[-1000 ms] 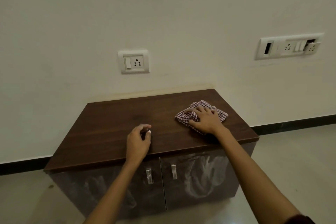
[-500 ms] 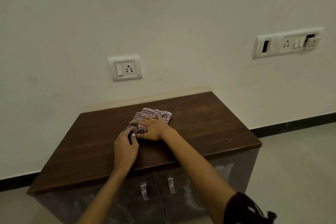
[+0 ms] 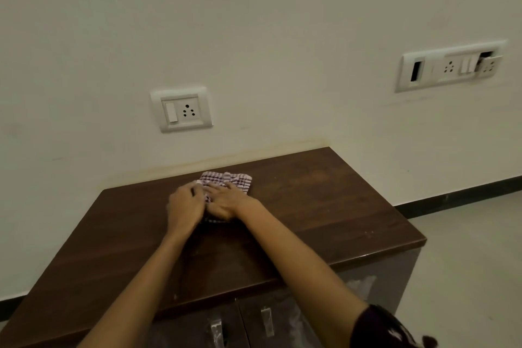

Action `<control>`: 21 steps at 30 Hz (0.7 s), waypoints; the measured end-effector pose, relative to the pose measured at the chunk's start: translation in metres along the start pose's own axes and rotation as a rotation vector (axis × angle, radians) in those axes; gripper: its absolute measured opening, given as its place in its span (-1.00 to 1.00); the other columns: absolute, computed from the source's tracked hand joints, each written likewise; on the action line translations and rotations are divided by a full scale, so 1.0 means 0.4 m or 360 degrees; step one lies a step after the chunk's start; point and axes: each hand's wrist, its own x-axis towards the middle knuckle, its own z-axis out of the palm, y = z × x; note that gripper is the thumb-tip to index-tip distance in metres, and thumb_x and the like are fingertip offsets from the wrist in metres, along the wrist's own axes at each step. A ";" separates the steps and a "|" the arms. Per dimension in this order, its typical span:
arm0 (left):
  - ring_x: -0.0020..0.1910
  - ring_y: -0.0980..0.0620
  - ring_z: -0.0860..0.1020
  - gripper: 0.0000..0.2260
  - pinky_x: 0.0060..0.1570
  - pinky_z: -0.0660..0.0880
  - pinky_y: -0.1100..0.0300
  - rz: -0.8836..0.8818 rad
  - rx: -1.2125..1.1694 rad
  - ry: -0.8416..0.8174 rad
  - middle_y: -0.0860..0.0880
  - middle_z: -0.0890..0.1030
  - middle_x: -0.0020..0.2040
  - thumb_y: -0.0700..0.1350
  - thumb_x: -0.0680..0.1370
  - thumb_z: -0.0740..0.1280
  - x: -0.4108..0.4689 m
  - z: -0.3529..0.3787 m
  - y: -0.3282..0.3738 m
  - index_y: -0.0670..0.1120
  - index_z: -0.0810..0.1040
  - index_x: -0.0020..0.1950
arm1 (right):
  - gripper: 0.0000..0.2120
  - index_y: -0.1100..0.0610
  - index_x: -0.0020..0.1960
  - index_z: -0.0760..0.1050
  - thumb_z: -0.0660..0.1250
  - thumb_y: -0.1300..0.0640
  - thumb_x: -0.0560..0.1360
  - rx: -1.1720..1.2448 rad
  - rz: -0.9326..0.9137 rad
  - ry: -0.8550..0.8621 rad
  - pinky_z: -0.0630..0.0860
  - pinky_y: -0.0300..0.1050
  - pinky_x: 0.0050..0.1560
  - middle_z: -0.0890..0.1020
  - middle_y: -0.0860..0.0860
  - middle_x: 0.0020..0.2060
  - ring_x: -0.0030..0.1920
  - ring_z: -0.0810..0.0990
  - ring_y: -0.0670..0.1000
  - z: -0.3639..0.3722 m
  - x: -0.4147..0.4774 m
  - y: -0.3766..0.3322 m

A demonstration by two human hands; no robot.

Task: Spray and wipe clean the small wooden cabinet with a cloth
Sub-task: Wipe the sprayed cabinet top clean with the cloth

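Observation:
The small wooden cabinet point(image 3: 324, 206) has a dark brown top and two glossy doors with metal handles, and it stands against the wall. A checked red-and-white cloth point(image 3: 230, 180) lies near the back middle of the top. My right hand point(image 3: 226, 202) lies flat on the near part of the cloth and presses it down. My left hand point(image 3: 185, 206) sits right beside it, its fingers curled on the cloth's left edge. Most of the cloth is hidden under both hands. No spray bottle is in view.
A single wall socket point(image 3: 182, 109) is above the cabinet, and a wider switch plate point(image 3: 449, 66) is to the right. Pale floor tile point(image 3: 466, 234) and a dark skirting strip run to the right of the cabinet.
My right hand slid the cloth from the cabinet's right side to the back middle. My left hand moved up from the front edge and took hold of the cloth's left edge.

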 end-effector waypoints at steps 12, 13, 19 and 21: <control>0.50 -0.03 0.08 -0.59 0.45 0.04 0.12 0.0523 0.0131 -0.0821 -0.13 0.08 0.53 -0.16 0.64 -0.04 0.116 0.276 0.196 -0.16 0.07 0.49 | -0.46 0.04 0.51 0.09 -0.05 -0.15 0.59 -0.0112 0.0447 0.0168 -0.16 0.15 0.47 -0.06 -0.06 0.53 0.51 -0.05 -0.04 -0.057 -0.074 0.378; 0.51 -0.02 0.05 -0.58 0.47 0.01 0.09 0.0544 0.0134 -0.0860 -0.13 0.05 0.53 -0.15 0.64 -0.05 0.112 0.305 0.228 -0.17 0.04 0.50 | -0.45 0.03 0.51 0.08 -0.04 -0.15 0.59 -0.0113 0.0504 0.0190 -0.14 0.17 0.48 -0.06 -0.08 0.53 0.51 -0.05 -0.05 -0.059 -0.095 0.414; 0.51 -0.06 0.05 -0.57 0.46 -0.04 0.04 0.0606 0.0163 -0.0971 -0.17 0.03 0.53 -0.11 0.64 -0.08 0.077 0.381 0.324 -0.21 0.00 0.49 | -0.40 -0.06 0.52 -0.01 -0.01 -0.23 0.54 -0.0107 0.0826 0.0269 -0.11 0.15 0.49 -0.10 0.00 0.53 0.52 -0.07 0.02 -0.063 -0.185 0.516; 0.50 -0.10 0.09 -0.57 0.46 0.02 0.06 0.0599 0.0206 -0.1002 -0.19 0.06 0.52 -0.11 0.64 -0.08 0.064 0.367 0.328 -0.21 0.02 0.49 | -0.40 -0.05 0.52 0.00 -0.03 -0.24 0.55 -0.0102 0.0906 0.0279 -0.12 0.14 0.47 -0.08 0.05 0.53 0.52 -0.06 0.05 -0.057 -0.202 0.497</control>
